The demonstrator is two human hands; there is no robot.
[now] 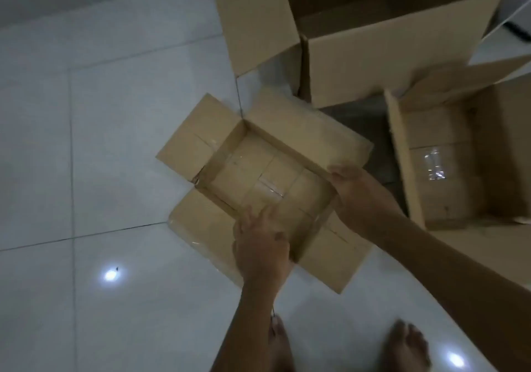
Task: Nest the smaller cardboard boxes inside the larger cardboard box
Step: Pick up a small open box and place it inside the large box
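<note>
A small shallow cardboard box (253,170) with all its flaps spread out sits in the middle, over the white floor. My left hand (261,245) grips its near wall, fingers reaching inside. My right hand (353,184) clasps its right corner, thumb on the rim. A large open cardboard box (373,64) stands at the top, its flaps up. A medium open cardboard box (448,164) sits at the right, clear tape on its inner bottom.
White glossy floor tiles (115,141) with dark grout lines spread to the left and below. Two ceiling-light reflections shine on them. My bare feet (408,345) stand at the bottom edge. A dark cable (517,30) lies at the far right top.
</note>
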